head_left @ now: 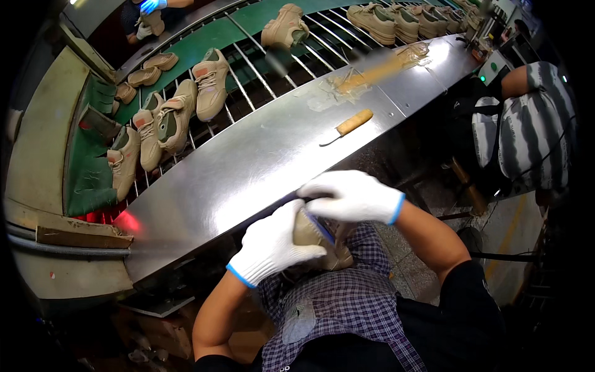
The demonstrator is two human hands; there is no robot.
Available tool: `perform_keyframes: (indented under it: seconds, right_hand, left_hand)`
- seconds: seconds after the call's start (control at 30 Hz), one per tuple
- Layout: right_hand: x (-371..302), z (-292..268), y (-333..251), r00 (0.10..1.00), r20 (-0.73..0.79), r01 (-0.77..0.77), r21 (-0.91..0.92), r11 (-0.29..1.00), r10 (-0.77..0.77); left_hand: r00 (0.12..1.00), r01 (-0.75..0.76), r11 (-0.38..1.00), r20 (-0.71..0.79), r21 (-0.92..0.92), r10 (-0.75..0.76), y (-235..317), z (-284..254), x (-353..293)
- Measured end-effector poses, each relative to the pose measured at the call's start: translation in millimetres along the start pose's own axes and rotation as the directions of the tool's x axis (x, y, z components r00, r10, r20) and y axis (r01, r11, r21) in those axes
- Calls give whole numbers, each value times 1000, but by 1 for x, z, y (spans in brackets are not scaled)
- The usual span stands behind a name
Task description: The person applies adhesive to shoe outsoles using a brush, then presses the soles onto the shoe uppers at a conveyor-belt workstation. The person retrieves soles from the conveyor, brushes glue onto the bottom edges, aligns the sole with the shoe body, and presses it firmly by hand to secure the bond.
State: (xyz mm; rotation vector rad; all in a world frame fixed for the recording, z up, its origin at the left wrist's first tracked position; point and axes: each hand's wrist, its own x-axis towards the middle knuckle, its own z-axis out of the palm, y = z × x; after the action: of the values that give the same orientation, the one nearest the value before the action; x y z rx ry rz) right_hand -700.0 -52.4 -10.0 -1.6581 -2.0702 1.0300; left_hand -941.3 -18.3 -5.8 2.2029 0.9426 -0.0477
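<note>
A beige shoe (307, 232) is held over my lap, close to the near edge of the metal table. My left hand (273, 243), in a white knit glove with a blue cuff, is closed around one side of it, thumb lying across the front. From the other side my right hand (354, 197), gloved the same way, grips the shoe's upper edge with its fingers bent over. Between the hands a purple-blue strip (321, 229) shows along the shoe. The gloves hide much of the shoe, and the right fingertips are partly out of sight.
A knife with a tan handle (355, 123) lies on the metal table (248, 167), near taped brown material (372, 73). Beyond, several beige shoes (211, 84) sit on a roller rack. Another person's gloved hand (144, 30) holds a shoe at the far left. Someone in striped clothing (527, 130) is at right.
</note>
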Motion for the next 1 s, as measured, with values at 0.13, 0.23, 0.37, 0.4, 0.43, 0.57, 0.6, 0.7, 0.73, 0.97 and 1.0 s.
perform_keyframes:
  seconds: [0.13, 0.23, 0.37, 0.4, 0.43, 0.57, 0.6, 0.7, 0.73, 0.97, 1.0]
  right_hand:
    - [-76, 60, 110, 971, -19, -161, 679, 716, 237]
    - [-105, 156, 101, 893, -200, -71, 821, 566, 403]
    - [-109, 129, 49, 892, -423, 161, 623, 766, 157]
    - [-110, 110, 37, 898, -435, 201, 542, 816, 68]
    - [-111, 92, 26, 905, -418, 270, 422, 866, -78]
    - [-93, 44, -12, 864, -254, 466, 78, 881, -434]
    - [-85, 41, -7, 877, -267, 442, 119, 889, -400]
    - [-66, 32, 19, 904, -327, 365, 252, 896, -276]
    - [-63, 34, 25, 901, -328, 373, 246, 895, -285]
    - [-46, 29, 0, 889, -208, 446, 191, 874, -408]
    - [-39, 29, 0, 889, -198, 449, 203, 870, -413]
  left_hand:
    - [982, -54, 971, -189, -233, 10, -55, 11, -23]
    - [909, -127, 869, -407, -478, -91, -71, 38, -29]
    - [812, -284, 719, -558, -634, -172, -74, 47, -9]
    - [819, -328, 659, -551, -677, -158, -77, 44, 1]
    - [826, -370, 593, -545, -715, -142, -80, 43, 13]
    - [817, -495, 336, -561, -801, -134, -47, 46, 80]
    - [830, -441, 342, -522, -830, -197, -35, 49, 84]
    - [519, -482, 856, -848, -186, 108, -22, 56, 60]
    - [537, -535, 837, -810, -114, 233, -16, 52, 33]
    - [695, -340, 886, -719, -315, 11, 5, 103, -49]
    - [667, -364, 880, -745, -306, 18, 3, 98, -46]
